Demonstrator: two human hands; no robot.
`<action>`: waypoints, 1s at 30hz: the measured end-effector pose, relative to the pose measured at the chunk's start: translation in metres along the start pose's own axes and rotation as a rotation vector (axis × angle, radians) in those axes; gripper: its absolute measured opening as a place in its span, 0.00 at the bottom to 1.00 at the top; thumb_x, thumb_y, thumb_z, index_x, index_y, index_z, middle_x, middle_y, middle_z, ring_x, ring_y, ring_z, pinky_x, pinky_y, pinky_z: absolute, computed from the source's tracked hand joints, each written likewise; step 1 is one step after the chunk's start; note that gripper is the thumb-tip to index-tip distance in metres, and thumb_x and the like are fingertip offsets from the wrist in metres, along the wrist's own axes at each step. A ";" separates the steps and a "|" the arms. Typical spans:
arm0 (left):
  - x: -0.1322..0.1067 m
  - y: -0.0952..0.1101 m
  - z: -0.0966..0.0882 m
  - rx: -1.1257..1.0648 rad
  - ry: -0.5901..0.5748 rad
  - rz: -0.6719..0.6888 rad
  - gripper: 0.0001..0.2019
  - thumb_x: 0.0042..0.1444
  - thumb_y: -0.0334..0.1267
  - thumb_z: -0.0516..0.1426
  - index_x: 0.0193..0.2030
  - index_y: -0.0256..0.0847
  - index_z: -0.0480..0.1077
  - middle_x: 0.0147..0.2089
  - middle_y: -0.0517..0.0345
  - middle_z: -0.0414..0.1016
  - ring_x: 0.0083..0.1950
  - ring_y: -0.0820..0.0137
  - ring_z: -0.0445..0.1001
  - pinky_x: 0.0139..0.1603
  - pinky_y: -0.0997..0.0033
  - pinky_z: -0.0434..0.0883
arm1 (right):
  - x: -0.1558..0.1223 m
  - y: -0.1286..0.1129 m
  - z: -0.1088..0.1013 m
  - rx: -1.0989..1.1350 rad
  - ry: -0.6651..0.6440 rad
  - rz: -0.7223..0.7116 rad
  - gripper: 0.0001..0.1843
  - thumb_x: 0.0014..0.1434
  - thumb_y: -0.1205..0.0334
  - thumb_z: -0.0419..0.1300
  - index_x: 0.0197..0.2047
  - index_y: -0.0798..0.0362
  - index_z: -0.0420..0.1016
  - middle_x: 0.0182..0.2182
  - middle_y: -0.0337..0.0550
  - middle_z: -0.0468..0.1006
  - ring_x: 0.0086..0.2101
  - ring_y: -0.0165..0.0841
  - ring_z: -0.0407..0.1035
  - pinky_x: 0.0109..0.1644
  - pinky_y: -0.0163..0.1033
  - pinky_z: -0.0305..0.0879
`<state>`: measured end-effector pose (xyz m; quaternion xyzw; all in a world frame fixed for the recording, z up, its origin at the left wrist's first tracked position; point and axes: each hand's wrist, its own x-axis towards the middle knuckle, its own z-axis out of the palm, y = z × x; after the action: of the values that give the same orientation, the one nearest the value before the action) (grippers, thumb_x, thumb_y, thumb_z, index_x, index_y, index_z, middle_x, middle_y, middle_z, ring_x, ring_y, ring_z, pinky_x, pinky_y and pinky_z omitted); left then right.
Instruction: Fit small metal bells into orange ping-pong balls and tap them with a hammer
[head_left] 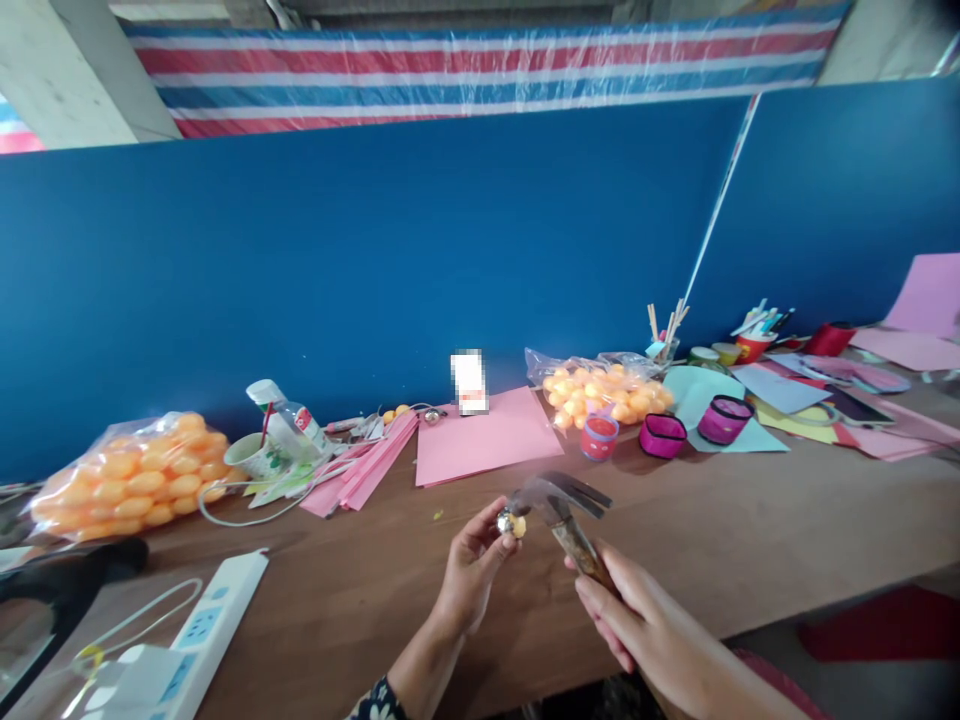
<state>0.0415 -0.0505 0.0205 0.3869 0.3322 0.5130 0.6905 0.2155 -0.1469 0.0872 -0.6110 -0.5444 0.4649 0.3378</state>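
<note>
My left hand [471, 570] pinches a small round yellow and silver object [511, 523] between thumb and fingers, just above the wooden table [750, 540]. My right hand [637, 615] grips the wooden handle of a claw hammer [559, 497]. The hammer's metal head hangs right beside the small object, touching or nearly touching it. Both hands are near the table's front edge, in the middle of the view.
Two bags of orange balls lie at the left [127, 485] and back centre [607, 390]. Pink paper [484, 435], small pink and red cups [662, 435], a white power strip [202, 630] with cables and a blue partition wall [450, 260] surround the work spot.
</note>
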 end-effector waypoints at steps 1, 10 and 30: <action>0.000 0.000 0.000 -0.003 0.004 -0.013 0.23 0.41 0.35 0.64 0.48 0.41 0.71 0.40 0.51 0.75 0.35 0.71 0.72 0.41 0.69 0.69 | 0.000 -0.001 -0.001 0.011 -0.009 -0.003 0.20 0.61 0.48 0.45 0.48 0.54 0.61 0.20 0.31 0.61 0.19 0.25 0.57 0.24 0.32 0.60; 0.002 0.000 0.000 0.049 0.016 0.010 0.24 0.41 0.32 0.64 0.49 0.43 0.70 0.44 0.53 0.75 0.39 0.74 0.71 0.41 0.76 0.67 | -0.006 -0.003 -0.003 -0.022 0.012 -0.025 0.21 0.60 0.48 0.46 0.48 0.53 0.62 0.21 0.32 0.63 0.20 0.25 0.58 0.27 0.33 0.62; 0.007 -0.003 -0.004 0.366 0.049 0.175 0.20 0.39 0.29 0.62 0.42 0.38 0.68 0.40 0.51 0.74 0.40 0.69 0.73 0.42 0.70 0.69 | -0.003 0.008 -0.002 -0.020 0.001 0.009 0.23 0.59 0.46 0.46 0.51 0.52 0.60 0.22 0.33 0.62 0.21 0.25 0.58 0.26 0.32 0.61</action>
<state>0.0413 -0.0436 0.0161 0.5207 0.4017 0.5114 0.5532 0.2205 -0.1510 0.0809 -0.6171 -0.5461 0.4606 0.3298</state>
